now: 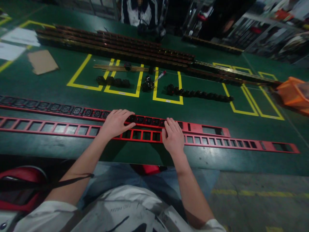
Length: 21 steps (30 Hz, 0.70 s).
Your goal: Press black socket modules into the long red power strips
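Note:
Two long red slotted strips lie side by side on the green table. The farther red strip (193,127) has black socket-like parts (149,120) in most of its slots; the nearer red strip (142,135) shows bare openings. My left hand (117,123) rests across the farther strip, fingers spread, its thumb reaching over the near edge. To its right, my right hand (173,134) lies on both strips with its fingers flat over the farther one's parts. Neither hand holds anything. What lies beneath the palms is hidden.
Beyond the strips are rows of black parts (200,94), a red-tipped tool (160,76), a cardboard piece (42,62) and long dark rails (116,48). An orange bin (294,94) stands at right. A person (139,13) is across the green table (205,158).

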{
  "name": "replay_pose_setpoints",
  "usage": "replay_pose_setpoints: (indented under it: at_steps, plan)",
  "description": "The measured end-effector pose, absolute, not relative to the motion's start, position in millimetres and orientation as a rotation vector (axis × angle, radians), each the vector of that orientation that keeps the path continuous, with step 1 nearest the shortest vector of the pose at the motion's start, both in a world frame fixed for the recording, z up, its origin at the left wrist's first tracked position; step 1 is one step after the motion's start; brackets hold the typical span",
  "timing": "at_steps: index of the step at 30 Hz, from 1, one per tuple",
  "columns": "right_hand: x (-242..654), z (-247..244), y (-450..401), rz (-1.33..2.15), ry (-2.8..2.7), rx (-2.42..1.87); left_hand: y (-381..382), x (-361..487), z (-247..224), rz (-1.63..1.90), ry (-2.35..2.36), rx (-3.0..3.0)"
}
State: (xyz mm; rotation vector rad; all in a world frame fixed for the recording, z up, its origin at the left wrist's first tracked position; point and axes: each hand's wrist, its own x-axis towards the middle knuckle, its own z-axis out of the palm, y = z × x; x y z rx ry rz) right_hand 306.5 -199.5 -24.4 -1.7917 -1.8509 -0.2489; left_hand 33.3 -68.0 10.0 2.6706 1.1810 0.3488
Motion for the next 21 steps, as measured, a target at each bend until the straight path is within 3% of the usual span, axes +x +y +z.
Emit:
replay_pose_setpoints:
  at_steps: [21]
  plan:
    - [304,-10,-201,-0.156,-1.922,-1.849,-68,33,10,0.343,1.179,2.647]
